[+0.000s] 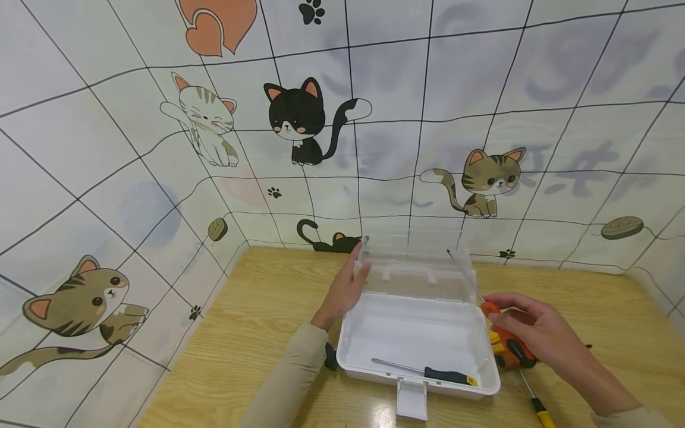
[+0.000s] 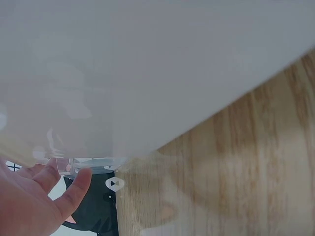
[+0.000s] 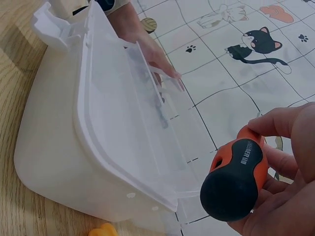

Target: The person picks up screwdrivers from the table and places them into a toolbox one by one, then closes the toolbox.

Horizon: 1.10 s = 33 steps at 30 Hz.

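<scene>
My left hand (image 1: 342, 292) grips the left edge of a clear plastic lid (image 1: 412, 285), which stands raised at the back of a white toolbox (image 1: 407, 324). In the left wrist view, its thumb and fingers (image 2: 76, 194) pinch the lid's edge. My right hand (image 1: 551, 333) holds a screwdriver (image 3: 231, 182) by its orange and black handle, right of the box. The shank points up and left, overlapping the lid in the head view. Inside the box, along the front wall, lies another screwdriver (image 1: 449, 375) with a black and yellow handle.
A white latch (image 1: 412, 399) hangs down at the box's front. Right of the box, partly hidden by my right hand, lie a yellow item (image 1: 496, 342) and a yellow-and-black-handled screwdriver (image 1: 543, 413). Behind the wooden table (image 1: 267, 309) rises a wall (image 1: 396, 142) with cat drawings.
</scene>
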Motion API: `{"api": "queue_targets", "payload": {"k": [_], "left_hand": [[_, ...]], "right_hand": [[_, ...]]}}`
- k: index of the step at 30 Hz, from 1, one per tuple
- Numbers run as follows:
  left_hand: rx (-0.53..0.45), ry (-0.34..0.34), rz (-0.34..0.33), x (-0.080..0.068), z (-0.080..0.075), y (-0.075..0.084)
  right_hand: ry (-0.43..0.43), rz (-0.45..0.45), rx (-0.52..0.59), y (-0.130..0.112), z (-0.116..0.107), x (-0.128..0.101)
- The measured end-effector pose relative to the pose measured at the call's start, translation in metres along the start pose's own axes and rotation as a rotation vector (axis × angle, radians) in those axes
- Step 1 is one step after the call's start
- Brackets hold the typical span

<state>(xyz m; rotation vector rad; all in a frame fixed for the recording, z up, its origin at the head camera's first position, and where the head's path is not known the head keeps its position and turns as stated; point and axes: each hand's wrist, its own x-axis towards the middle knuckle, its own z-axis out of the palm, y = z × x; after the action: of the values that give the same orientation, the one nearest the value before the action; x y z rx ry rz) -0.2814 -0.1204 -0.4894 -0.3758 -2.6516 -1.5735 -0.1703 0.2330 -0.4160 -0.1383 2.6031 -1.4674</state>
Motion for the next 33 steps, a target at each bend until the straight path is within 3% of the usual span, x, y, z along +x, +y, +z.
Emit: {"api": "queue_targets", "payload": {"k": [22, 33], "left_hand": [[-0.009, -0.002, 0.003, -0.001, -0.001, 0.003], [0.012, 0.007, 0.007, 0.0, 0.0, 0.001]], "right_hand": [[-0.1, -0.161, 0.108, -0.007, 0.019, 0.006], [-0.188, -0.18, 0.1, -0.012, 0.032, 0.01]]}}
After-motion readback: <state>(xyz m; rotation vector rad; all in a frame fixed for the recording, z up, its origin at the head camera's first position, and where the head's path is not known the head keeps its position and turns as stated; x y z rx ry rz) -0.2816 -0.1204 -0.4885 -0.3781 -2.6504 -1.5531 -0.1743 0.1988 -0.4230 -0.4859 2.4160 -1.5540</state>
